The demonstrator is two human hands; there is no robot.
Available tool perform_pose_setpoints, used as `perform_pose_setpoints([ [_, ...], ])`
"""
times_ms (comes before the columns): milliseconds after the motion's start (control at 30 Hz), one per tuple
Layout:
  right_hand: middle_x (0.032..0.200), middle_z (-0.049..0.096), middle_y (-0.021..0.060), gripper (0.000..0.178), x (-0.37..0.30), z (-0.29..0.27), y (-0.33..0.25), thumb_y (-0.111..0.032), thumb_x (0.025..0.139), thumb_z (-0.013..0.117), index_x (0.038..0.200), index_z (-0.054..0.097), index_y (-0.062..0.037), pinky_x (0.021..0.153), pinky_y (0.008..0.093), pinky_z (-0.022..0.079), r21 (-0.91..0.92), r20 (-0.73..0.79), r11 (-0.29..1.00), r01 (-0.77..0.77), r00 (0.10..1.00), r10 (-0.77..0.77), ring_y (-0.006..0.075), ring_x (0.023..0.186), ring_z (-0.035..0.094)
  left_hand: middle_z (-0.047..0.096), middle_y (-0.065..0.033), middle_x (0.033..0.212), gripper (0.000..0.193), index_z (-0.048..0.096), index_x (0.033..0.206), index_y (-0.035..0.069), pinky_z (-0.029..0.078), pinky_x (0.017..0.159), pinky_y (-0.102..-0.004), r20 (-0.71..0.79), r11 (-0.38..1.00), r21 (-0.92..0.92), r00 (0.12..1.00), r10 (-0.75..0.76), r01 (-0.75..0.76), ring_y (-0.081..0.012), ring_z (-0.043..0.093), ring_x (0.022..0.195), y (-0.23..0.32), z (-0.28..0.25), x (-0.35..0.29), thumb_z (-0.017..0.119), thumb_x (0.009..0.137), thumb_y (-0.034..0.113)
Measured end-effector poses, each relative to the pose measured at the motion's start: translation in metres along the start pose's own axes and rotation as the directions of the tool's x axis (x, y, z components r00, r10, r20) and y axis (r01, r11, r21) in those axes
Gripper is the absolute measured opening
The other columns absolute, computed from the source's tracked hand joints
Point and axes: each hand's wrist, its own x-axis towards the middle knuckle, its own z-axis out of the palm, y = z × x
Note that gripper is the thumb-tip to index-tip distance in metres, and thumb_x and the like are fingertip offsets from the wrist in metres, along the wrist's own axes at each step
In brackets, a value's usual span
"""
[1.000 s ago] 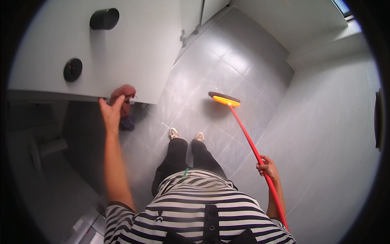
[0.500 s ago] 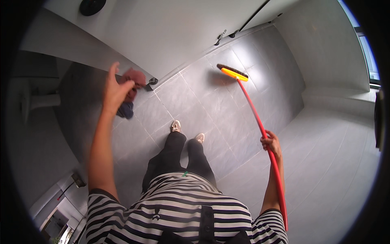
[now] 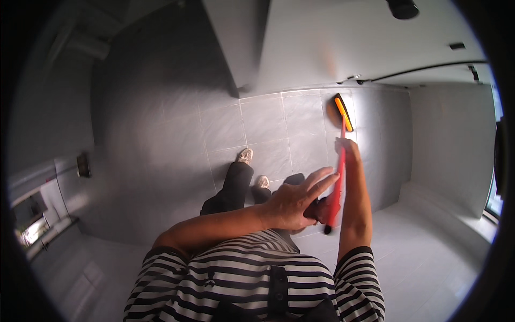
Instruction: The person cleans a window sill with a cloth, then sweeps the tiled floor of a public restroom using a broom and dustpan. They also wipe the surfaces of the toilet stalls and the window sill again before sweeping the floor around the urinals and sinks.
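Observation:
My right hand (image 3: 350, 147) is closed round the red handle of a broom (image 3: 336, 196). The yellow broom head (image 3: 344, 111) with dark bristles is at the far end, close to the white partition. My left hand (image 3: 292, 207) reaches across my body to the near end of the handle, its fingers stretched towards it. A dark red cloth (image 3: 320, 210) is held in that hand, bunched against the handle and partly hidden by the fingers. A dark patch beyond the left hand looks like the cloth's navy part. Motion blurs the handle's near end.
Grey floor tiles (image 3: 263, 119) lie around my shoes (image 3: 245, 155). White partitions (image 3: 316, 43) run along the far side, with the edge of one panel (image 3: 236, 48) jutting out. A pale wall (image 3: 445, 129) and a window stand at the right.
My left hand has swung from the far left, with the cloth, across to the broom handle. The right hand is now farther forward, and the broom has turned with its head nearer the partition.

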Motion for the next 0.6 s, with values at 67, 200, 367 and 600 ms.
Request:
perform_pose_setpoints([
  [67, 0.063, 0.055, 0.01, 0.009, 0.017, -0.004, 0.038, -0.007, 0.081, 0.06, 0.077, 0.056, -0.0002, 0.05, 0.0329, 0.046, -0.573, 0.26, 0.622, 0.534, 0.838, -0.48, 0.0238, 0.053, 0.053, 0.044, -0.0184, 0.134, 0.093, 0.028, 0.143, 0.01, 0.051, 0.087, -0.0371, -0.158, 0.998, -0.07, 0.987, 0.001, -0.012, -0.0363, 0.057, 0.109, 0.009, 0.025, -0.025, 0.078, 0.064, 0.012],
  [200, 0.071, 0.062, 0.0145, 0.013, 0.041, 0.026, 0.076, -0.017, 0.072, 0.07, 0.073, 0.063, -0.0057, 0.06, 0.0396, 0.049, -0.628, 0.751, -0.135, 0.766, 0.552, -0.361, 0.0323, 0.066, 0.061, 0.054, -0.019, 0.125, 0.047, 0.052, 0.116, -0.001, 0.047, 0.093, -0.0336, -0.477, 0.885, -0.429, 0.788, -0.39, 0.178, -0.0267, 0.057, 0.111, 0.002, 0.069, -0.057, 0.075, 0.075, 0.007],
  [367, 0.078, 0.063, 0.0101, 0.023, -0.039, 0.15, 0.136, -0.006, 0.069, 0.077, 0.084, 0.059, -0.0006, 0.069, 0.0357, 0.054, -0.357, 0.931, 0.154, 0.921, 0.364, -0.016, 0.0204, 0.071, 0.063, 0.061, -0.0194, 0.113, 0.035, 0.058, 0.103, -0.002, 0.049, 0.091, -0.0362, -0.722, 0.87, -0.303, 0.502, -0.476, 0.389, -0.0247, 0.061, 0.103, 0.082, 0.011, -0.124, 0.074, 0.073, 0.0],
  [600, 0.097, 0.058, 0.0215, 0.011, -0.152, 0.258, 0.191, -0.001, 0.087, 0.052, 0.093, 0.051, 0.008, 0.079, 0.041, 0.058, -0.289, 0.744, 0.731, -0.618, 0.336, 0.578, 0.0332, 0.086, 0.063, 0.062, -0.0186, 0.103, 0.039, 0.055, 0.092, 0.004, 0.051, 0.084, -0.0366, -0.843, 0.74, 0.181, 0.49, -0.223, 0.647, -0.0269, 0.063, 0.093, 0.208, 0.022, -0.142, 0.079, 0.062, 0.003],
])
